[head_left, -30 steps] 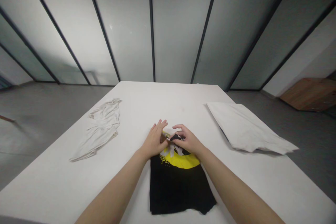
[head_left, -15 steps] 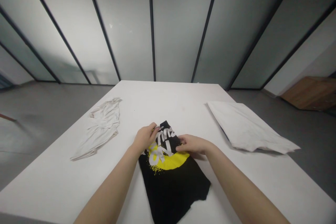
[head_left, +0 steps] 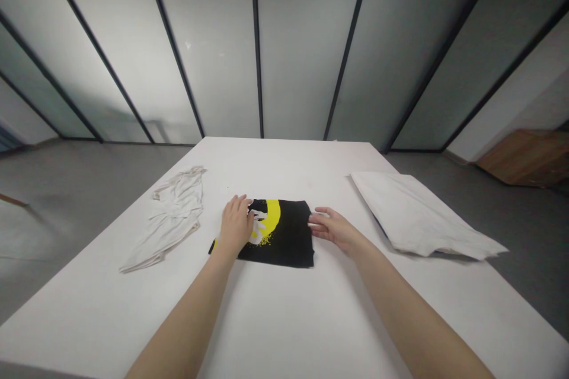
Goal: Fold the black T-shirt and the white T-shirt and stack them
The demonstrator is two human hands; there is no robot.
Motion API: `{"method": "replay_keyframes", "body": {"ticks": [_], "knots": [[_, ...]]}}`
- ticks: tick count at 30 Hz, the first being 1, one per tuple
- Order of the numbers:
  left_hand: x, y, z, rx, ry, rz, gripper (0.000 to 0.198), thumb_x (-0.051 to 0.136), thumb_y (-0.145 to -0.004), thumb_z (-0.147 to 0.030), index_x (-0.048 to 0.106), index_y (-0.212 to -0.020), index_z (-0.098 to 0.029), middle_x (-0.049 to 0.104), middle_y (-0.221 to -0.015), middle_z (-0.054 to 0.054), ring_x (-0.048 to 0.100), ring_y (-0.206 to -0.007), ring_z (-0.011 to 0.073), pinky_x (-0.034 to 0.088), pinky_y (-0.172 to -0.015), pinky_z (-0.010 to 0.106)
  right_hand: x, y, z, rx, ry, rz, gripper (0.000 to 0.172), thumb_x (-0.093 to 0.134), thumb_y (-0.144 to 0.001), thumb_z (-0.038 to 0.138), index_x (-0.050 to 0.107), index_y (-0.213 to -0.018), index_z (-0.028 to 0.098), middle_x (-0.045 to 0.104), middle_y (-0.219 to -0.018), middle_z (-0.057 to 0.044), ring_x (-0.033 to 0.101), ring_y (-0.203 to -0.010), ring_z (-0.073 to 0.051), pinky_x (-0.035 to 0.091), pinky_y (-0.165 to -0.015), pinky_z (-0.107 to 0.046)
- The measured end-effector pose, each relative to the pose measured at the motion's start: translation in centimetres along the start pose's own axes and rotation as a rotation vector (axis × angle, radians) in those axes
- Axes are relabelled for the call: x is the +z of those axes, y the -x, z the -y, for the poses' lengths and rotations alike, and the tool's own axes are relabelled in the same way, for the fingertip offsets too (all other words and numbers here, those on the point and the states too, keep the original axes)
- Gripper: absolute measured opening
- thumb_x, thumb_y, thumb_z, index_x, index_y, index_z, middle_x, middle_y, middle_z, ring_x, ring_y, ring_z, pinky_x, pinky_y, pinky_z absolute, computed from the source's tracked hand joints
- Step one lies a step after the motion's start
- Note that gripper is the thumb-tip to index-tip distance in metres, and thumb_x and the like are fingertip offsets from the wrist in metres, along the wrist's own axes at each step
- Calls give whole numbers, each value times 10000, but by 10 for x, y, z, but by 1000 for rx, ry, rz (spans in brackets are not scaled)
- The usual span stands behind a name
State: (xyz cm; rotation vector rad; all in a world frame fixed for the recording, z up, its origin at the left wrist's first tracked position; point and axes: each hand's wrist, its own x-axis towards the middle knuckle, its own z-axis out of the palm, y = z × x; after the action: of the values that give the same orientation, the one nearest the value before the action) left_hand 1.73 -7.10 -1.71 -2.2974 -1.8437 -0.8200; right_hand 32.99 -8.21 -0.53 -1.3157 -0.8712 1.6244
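Observation:
A black T-shirt [head_left: 287,240] with a yellow and white print lies folded into a small rectangle in the middle of the white table [head_left: 284,320]. My left hand [head_left: 235,228] rests flat on its left end, fingers stretched out over the print. My right hand [head_left: 333,229] is open at the shirt's right edge, fingertips touching the fabric.
A crumpled white garment [head_left: 171,216] lies on the table to the left. A folded white cloth [head_left: 413,219] lies to the right, reaching past the table edge. Glass wall panels stand behind the table, and a wooden box [head_left: 524,157] sits on the floor at far right.
The long black shirt has been turned and folded into a compact rectangle lying crosswise. Both hands have let go of the fabric and now lie open at its two ends.

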Motion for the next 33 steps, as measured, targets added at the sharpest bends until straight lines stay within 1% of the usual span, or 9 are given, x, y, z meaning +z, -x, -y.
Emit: {"method": "replay_keyframes", "body": {"ticks": [4,7,11,14,17,20,23,28,33], "knots": [[12,15,-27,202,-32,294,407,525,-1021,-362,612,-1400,-242,527,-1600,136,456,-1498,356,340,-1232,581,2,2,-2,39,113,22,446,822,-859,291,536,-1195,221,758,-968,-64,745,-764,-172,654,-733,-319],[10,23,-39,258,-31,335,496,514,-1040,-453,561,-1485,-241,454,-1657,136,397,-1541,359,290,-1259,593,2,3,-3,133,222,108,328,808,-889,393,599,-1049,196,722,-826,-37,684,-630,-143,639,-630,-297],[1,29,-47,338,40,378,603,517,-1034,-532,494,-1558,-234,433,-1670,137,316,-1585,339,232,-1279,602,4,7,-4,244,263,231,366,786,-902,509,650,-947,172,736,-800,-63,693,-628,-154,627,-614,-283],[2,35,-54,390,83,415,872,606,-921,-715,416,-1618,-227,391,-1688,162,290,-1592,363,186,-1283,620,10,7,-8,237,152,258,314,776,-916,453,694,-994,160,773,-853,-81,726,-691,-178,639,-670,-306],[11,41,-60,378,65,447,1170,634,-766,-888,336,-1663,-198,333,-1708,197,253,-1596,412,105,-1286,645,21,3,-15,67,-76,221,211,747,-922,313,729,-1072,165,810,-1040,-102,766,-906,-206,636,-849,-326],[16,45,-61,374,33,467,1239,556,-756,-951,280,-1686,-181,272,-1730,203,212,-1605,424,49,-1287,643,31,-2,-22,-10,-230,183,248,711,-926,282,740,-1143,165,806,-1152,-111,762,-1042,-233,597,-987,-355],[10,45,-63,383,44,457,1173,525,-792,-937,305,-1679,-202,315,-1718,188,263,-1585,427,95,-1278,640,33,-4,-25,28,-259,187,275,708,-933,277,731,-1179,155,809,-1139,-120,774,-1000,-241,603,-972,-367],[-12,40,-72,330,157,396,730,564,-926,-746,583,-1460,-249,641,-1439,147,585,-1296,375,410,-1114,552,25,4,-20,143,-162,225,241,750,-941,308,727,-1131,162,818,-1033,-113,775,-846,-219,635,-801,-348],[-9,32,-62,76,439,244,485,287,-1096,-459,515,-1433,-196,726,-1143,112,689,-1064,268,517,-928,411,32,19,-18,162,-59,355,356,806,-907,349,715,-1214,193,801,-1162,-125,773,-1028,-253,618,-922,-404]]}}
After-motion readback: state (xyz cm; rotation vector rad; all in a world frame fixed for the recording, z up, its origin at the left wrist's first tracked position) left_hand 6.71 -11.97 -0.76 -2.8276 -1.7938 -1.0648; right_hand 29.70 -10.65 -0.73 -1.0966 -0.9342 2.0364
